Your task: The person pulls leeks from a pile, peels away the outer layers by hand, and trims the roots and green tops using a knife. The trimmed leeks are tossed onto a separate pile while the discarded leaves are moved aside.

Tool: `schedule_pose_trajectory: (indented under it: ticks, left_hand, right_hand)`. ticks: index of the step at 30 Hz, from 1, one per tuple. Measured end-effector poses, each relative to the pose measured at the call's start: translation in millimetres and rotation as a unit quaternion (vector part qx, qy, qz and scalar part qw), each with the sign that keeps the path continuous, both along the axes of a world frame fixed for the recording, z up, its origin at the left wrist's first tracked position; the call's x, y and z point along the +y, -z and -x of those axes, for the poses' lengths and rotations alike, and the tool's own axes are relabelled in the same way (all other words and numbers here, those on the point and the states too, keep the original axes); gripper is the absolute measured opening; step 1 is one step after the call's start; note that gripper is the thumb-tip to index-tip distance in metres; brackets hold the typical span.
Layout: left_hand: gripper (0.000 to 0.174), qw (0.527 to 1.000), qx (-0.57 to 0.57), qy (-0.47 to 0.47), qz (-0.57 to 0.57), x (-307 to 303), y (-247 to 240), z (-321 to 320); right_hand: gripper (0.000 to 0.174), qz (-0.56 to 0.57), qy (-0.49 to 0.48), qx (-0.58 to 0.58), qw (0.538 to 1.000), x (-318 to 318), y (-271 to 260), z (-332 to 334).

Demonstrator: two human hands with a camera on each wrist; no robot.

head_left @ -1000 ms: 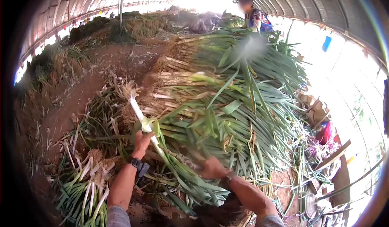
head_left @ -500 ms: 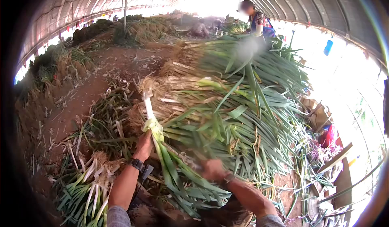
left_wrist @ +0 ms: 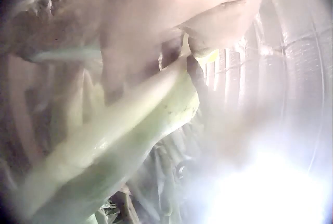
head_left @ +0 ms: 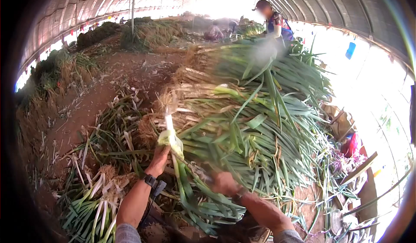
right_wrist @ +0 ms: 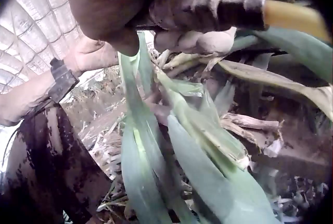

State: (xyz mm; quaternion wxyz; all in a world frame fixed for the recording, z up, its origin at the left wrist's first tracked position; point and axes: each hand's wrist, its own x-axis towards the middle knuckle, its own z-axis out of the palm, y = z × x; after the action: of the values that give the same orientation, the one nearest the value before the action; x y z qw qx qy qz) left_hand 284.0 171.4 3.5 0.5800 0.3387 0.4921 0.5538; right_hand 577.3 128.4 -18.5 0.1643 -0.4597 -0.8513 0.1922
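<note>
My left hand (head_left: 158,159) grips a leek (head_left: 169,122) where its white stalk meets the green leaves. The leek stands nearly upright with its shaggy roots at the top, and a loose pale layer bulges just above the fingers. Its leaves trail down toward my right hand (head_left: 224,183), which curls round a dark, tape-wrapped tube (right_wrist: 192,8) with a yellow length (right_wrist: 291,16) coming out of one end. Below that hand in the right wrist view hang broad green leaves (right_wrist: 140,166). The left wrist view is hazy, with the pale stalk (left_wrist: 104,135) passing below the fingers.
A big heap of leeks (head_left: 268,108) lies to the right, roots facing left. More leeks with white stalks (head_left: 99,215) lie at the lower left, beside leaf scraps (head_left: 112,128) on bare soil (head_left: 82,104). Another person (head_left: 274,22) stands behind the heap under the arched roof.
The leek has swung from leaning left to nearly upright, its root end moving right. The pale layer round its stalk bulges out more. My right hand stays in about the same place.
</note>
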Motion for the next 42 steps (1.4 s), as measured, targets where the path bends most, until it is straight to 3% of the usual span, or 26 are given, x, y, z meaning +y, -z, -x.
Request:
schedule_pose_trajectory:
  ticks: [2, 3, 4, 5, 7, 10, 12, 15, 18, 20, 26, 28, 29, 32, 34, 38, 40, 42]
  left_hand:
    - [0.041, 0.999, 0.041, 0.033, -0.006, -3.4, 0.6, 1.6]
    - [0.033, 0.995, -0.043, 0.055, -0.066, 11.9, 27.1, 10.3]
    - [0.027, 0.999, -0.03, 0.037, -0.009, 16.4, 29.1, 14.8]
    - [0.023, 0.998, -0.049, 0.032, -0.024, 12.2, 20.0, 11.3]
    - [0.027, 0.993, -0.101, 0.061, -0.03, 32.9, 49.5, 24.6]
    - [0.036, 0.966, -0.225, 0.081, -0.096, 27.1, 19.6, 19.8]
    - [0.036, 0.973, -0.194, 0.064, -0.109, 20.6, 11.3, 14.7]
    - [0.038, 0.981, -0.16, 0.047, -0.1, 18.9, 13.9, 6.0]
    - [0.043, 0.986, -0.14, 0.075, -0.044, 18.2, 17.8, 4.9]
    - [0.045, 0.977, -0.178, 0.071, -0.092, 9.1, -4.7, -5.1]
    - [0.055, 0.976, -0.177, 0.057, -0.111, 14.1, 26.4, -10.9]
    - [0.053, 0.969, -0.193, 0.125, -0.092, 16.3, 30.5, -3.8]
    - [0.053, 0.98, -0.182, 0.068, -0.053, 14.7, 37.1, -11.7]
    - [0.055, 0.97, -0.233, 0.054, -0.048, 20.3, 44.5, -4.0]
    - [0.057, 0.974, -0.193, 0.097, -0.066, 26.3, 46.7, 5.5]
    - [0.052, 0.976, -0.212, 0.049, -0.03, 24.5, 35.3, -0.6]
    - [0.045, 0.975, -0.148, 0.109, -0.127, 24.1, 32.0, 0.7]
    - [0.043, 0.977, -0.162, 0.068, -0.117, 27.0, 31.6, -7.6]
  right_hand:
    - [0.038, -0.005, 0.033, -0.031, 0.999, 1.0, -0.7, 1.5]
    - [0.038, 0.019, 0.041, -0.041, 0.998, 1.8, 0.9, 1.7]
    - [0.038, 0.049, 0.045, -0.051, 0.996, 0.9, 3.6, 0.5]
    - [0.037, 0.025, 0.029, 0.011, 0.999, -7.8, -15.1, 2.7]
    - [0.037, -0.014, 0.044, 0.039, 0.998, -7.3, -10.0, 1.9]
    - [0.037, 0.002, 0.082, 0.028, 0.996, -4.6, -20.2, -6.0]
    - [0.037, 0.021, 0.11, 0.01, 0.994, -3.5, -23.0, -9.9]
    - [0.038, -0.058, 0.012, 0.036, 0.998, -8.2, -28.6, -8.1]
    - [0.042, -0.014, 0.045, 0.029, 0.998, -5.8, -25.2, -2.1]
    - [0.044, -0.014, 0.084, 0.04, 0.996, -6.4, -34.0, 2.9]
    - [0.039, -0.046, 0.057, 0.044, 0.996, -0.7, -37.3, 8.5]
    - [0.034, -0.027, 0.082, 0.051, 0.995, 0.7, -45.2, 11.9]
    - [0.034, -0.027, 0.082, 0.052, 0.995, 1.5, -42.4, 12.8]
    - [0.032, -0.099, 0.028, 0.113, 0.988, 3.6, -37.0, 13.5]
    - [0.033, -0.009, 0.074, 0.049, 0.996, 4.4, -46.4, 13.3]
    - [0.035, -0.049, 0.03, 0.091, 0.994, 7.3, -48.2, 14.5]
    - [0.037, 0.037, 0.078, 0.054, 0.995, 8.0, -53.5, 14.4]
    - [0.038, 0.022, 0.063, 0.063, 0.996, 6.1, -50.1, 7.9]
